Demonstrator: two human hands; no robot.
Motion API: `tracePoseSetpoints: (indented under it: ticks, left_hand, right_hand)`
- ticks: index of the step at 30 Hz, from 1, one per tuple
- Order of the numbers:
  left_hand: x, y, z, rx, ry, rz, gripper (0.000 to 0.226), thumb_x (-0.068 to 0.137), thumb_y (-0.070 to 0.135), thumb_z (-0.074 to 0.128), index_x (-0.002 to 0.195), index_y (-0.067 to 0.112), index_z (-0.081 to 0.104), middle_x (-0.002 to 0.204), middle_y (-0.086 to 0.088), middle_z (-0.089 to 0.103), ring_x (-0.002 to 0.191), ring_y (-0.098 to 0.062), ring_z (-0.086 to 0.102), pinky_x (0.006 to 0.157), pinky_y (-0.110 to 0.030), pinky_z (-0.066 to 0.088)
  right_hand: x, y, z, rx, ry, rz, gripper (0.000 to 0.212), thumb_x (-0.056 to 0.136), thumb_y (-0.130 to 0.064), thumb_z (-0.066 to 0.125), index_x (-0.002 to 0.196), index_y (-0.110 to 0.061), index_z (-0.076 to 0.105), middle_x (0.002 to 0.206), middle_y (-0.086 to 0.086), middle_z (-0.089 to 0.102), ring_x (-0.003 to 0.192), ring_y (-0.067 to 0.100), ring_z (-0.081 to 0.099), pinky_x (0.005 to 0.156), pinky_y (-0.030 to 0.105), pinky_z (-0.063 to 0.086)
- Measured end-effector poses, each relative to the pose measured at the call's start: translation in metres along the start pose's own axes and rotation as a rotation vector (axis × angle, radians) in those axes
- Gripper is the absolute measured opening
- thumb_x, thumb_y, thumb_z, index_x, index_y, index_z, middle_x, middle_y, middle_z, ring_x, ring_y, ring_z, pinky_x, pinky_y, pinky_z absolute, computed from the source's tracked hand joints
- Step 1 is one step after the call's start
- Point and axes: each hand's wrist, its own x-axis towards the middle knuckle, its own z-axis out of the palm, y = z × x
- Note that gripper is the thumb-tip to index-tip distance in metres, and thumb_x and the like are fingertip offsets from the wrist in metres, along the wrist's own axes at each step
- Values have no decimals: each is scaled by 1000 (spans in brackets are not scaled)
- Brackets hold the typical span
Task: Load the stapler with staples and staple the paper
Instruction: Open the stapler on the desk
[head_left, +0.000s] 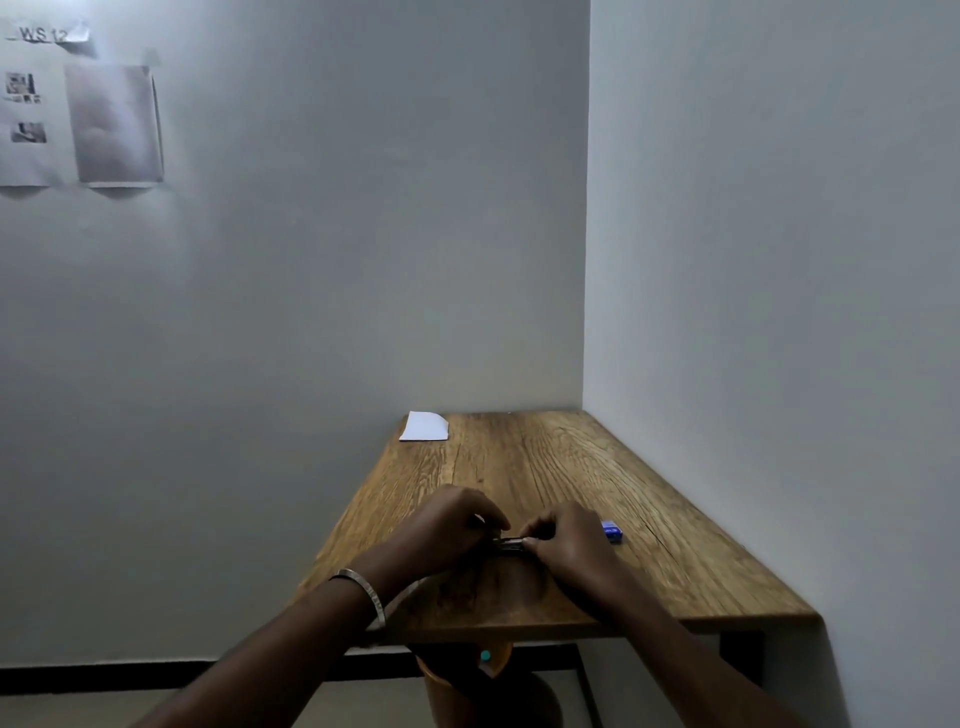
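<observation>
Head cam, looking down at a wooden table (571, 467) in the lower middle of frame. Both hands meeting over a small metal stapler (511, 543) near the front edge: left hand (447, 530) curled round its left end, right hand (569, 545) pinching the right end. Can't tell if it's popped open, too small and dark. Blue staple box (612, 532) just right of the right hand. Paper (425, 426) way off at the table's far left corner. Bracelet (366, 592) on the left wrist.
</observation>
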Motion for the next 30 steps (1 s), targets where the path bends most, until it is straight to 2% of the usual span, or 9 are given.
tracePoseSetpoints:
  ticks: [3, 6, 10, 12, 16, 20, 25, 27, 30]
  left_hand:
    - [-3, -3, 1, -68, 64, -42, 18, 91, 12, 65, 106, 18, 74, 107, 3, 71, 88, 5, 62, 77, -4, 49]
    - [-7, -5, 4, -76, 87, -58, 18, 91, 13, 65, 105, 18, 74, 105, 4, 70, 90, 1, 63, 78, -5, 48]
    - [-9, -7, 6, -92, 97, -66, 16, 91, 12, 65, 103, 18, 74, 103, 8, 67, 87, 6, 61, 76, -4, 47]
    - [-11, -8, 7, -132, 112, -82, 16, 91, 9, 65, 101, 18, 74, 103, 10, 65, 86, 5, 63, 77, -7, 50]
    - [-21, -12, 6, -236, 153, -136, 18, 91, 6, 64, 100, 19, 72, 104, 6, 64, 88, 1, 69, 80, -22, 59]
    - [-29, -19, 0, -206, 189, -195, 17, 89, 12, 68, 104, 20, 73, 105, 5, 70, 93, -3, 68, 83, -21, 57]
    - [-39, -23, 2, -183, 72, -187, 27, 88, 20, 71, 112, 30, 64, 104, 15, 69, 98, 10, 63, 84, -11, 52]
    - [-40, -24, 3, -188, 37, -208, 31, 88, 20, 70, 111, 38, 59, 105, 15, 70, 99, 9, 64, 87, -15, 54]
    - [-38, -25, 4, -192, 38, -225, 32, 89, 21, 70, 107, 42, 56, 105, 13, 71, 100, 5, 65, 90, -23, 56]
  right_hand:
    - [2, 1, 2, -17, 4, 7, 10, 89, -16, 72, 95, -20, 79, 96, -7, 75, 87, 0, 65, 72, 13, 47]
    - [2, 2, 3, -15, 5, 8, 10, 88, -17, 73, 94, -20, 79, 95, -8, 75, 85, -1, 65, 70, 11, 45]
    - [2, 1, 4, -28, 10, 12, 10, 88, -17, 73, 95, -20, 79, 96, -8, 75, 82, -3, 63, 67, 10, 43]
    - [4, 1, 4, -39, 14, 12, 10, 89, -16, 72, 96, -19, 79, 97, -6, 75, 83, -2, 63, 69, 11, 44]
    - [4, 3, 5, -50, 19, 10, 11, 89, -17, 72, 98, -19, 78, 101, -6, 75, 81, -3, 60, 70, 10, 42]
    - [2, 2, 4, -36, 18, 8, 11, 89, -17, 72, 97, -19, 79, 100, -6, 74, 90, 1, 64, 82, 20, 50]
    - [0, 0, 2, -27, 10, 0, 18, 90, -18, 71, 107, -19, 76, 108, -5, 74, 98, 3, 65, 90, 23, 52]
    - [-1, 0, 1, -8, 32, -17, 25, 89, -17, 72, 114, -21, 73, 111, -4, 74, 96, 2, 65, 88, 19, 52]
    - [-1, 0, 1, -41, 27, -64, 19, 89, -17, 72, 107, -22, 76, 109, -6, 74, 91, -3, 63, 81, 13, 50]
